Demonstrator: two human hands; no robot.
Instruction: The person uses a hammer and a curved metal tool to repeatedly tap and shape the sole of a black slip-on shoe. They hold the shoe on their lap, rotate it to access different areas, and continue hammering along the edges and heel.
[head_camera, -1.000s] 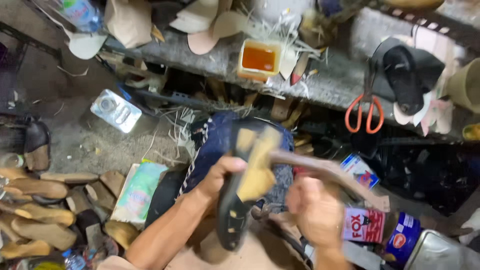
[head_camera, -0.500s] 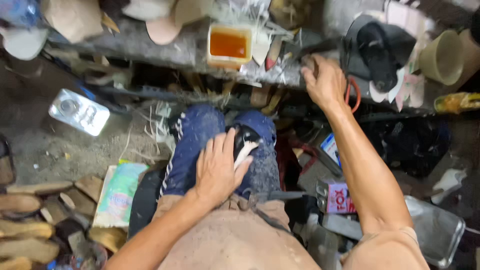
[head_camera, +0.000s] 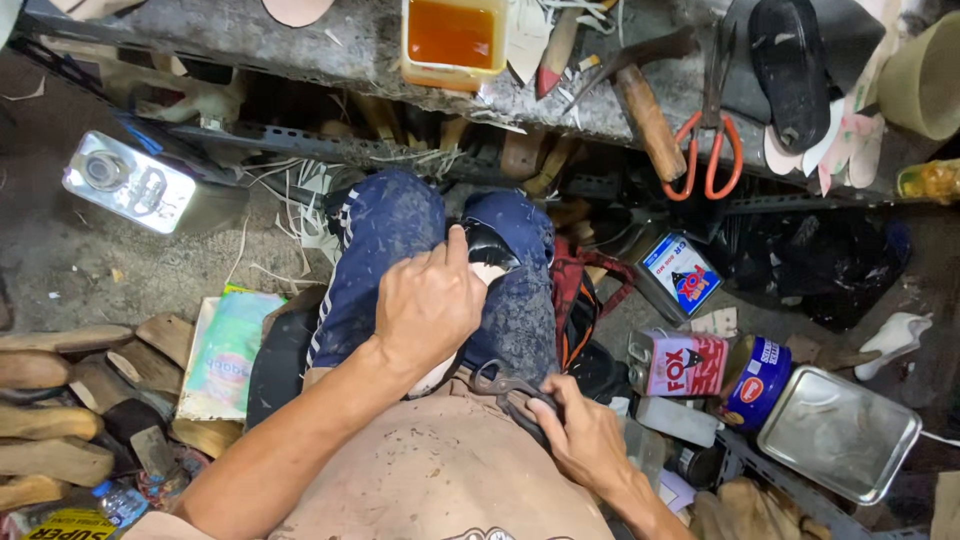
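Note:
My left hand (head_camera: 430, 305) lies over a black shoe (head_camera: 492, 246) that rests on my lap between my blue-trousered knees, with the fingers curled around it and the thumb on its upper. My right hand (head_camera: 585, 440) is low by my right hip. It grips the dark handles of metal pincers (head_camera: 505, 386), whose jaws point toward the shoe. A hammer (head_camera: 650, 115) with a wooden handle lies on the grey workbench (head_camera: 250, 40) ahead, with no hand on it.
Orange-handled scissors (head_camera: 705, 150), a tub of orange liquid (head_camera: 455, 35) and a black sandal (head_camera: 790, 65) lie on the bench. Glue tins (head_camera: 690, 362) and a metal tray (head_camera: 840, 432) stand at my right. A square metal can (head_camera: 135, 185) and wooden soles (head_camera: 50, 400) are at my left.
My right hand held the hammer over the shoe, reached up to the bench, then came down to my hip and took hold of the pincers. The left hand kept the shoe on my lap.

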